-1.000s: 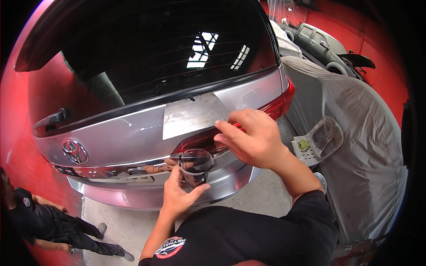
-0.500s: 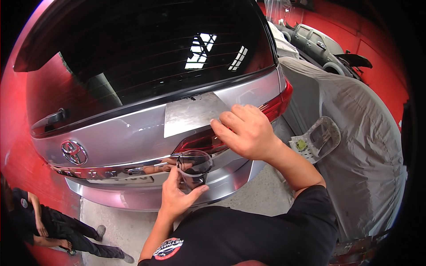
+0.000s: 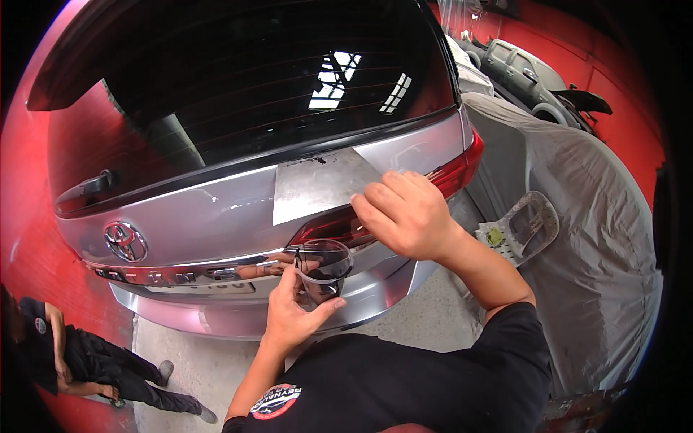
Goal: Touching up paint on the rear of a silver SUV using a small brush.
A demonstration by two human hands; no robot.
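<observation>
My left hand point(image 3: 294, 310) is wrapped round a clear plastic cup point(image 3: 326, 265) with dark liquid low inside. The cup is held just behind the car's rear bumper, below the red tail light point(image 3: 328, 225). Higher and to the right, my right hand point(image 3: 408, 216) is closed, thumb against the curled fingers. Whatever it may be pinching is hidden by the hand. Beside its fingertips, a flat grey metal-looking sheet point(image 3: 314, 191) lies against the silver tailgate point(image 3: 209, 209), under the rear window. A small black smear point(image 3: 317, 160) shows at the sheet's top edge.
A grey-covered vehicle point(image 3: 577, 195) stands at the right, with a speckled plastic chair point(image 3: 530, 224) before it holding something yellow-green. Another vehicle point(image 3: 516, 68) is farther back. A person in dark clothes point(image 3: 94, 361) is at the lower left, by the red wall point(image 3: 29, 216).
The whole view has shifted slightly, so the car and both hands sit a little farther right. Both hands keep nearly the same pose, the cup still in the left one.
</observation>
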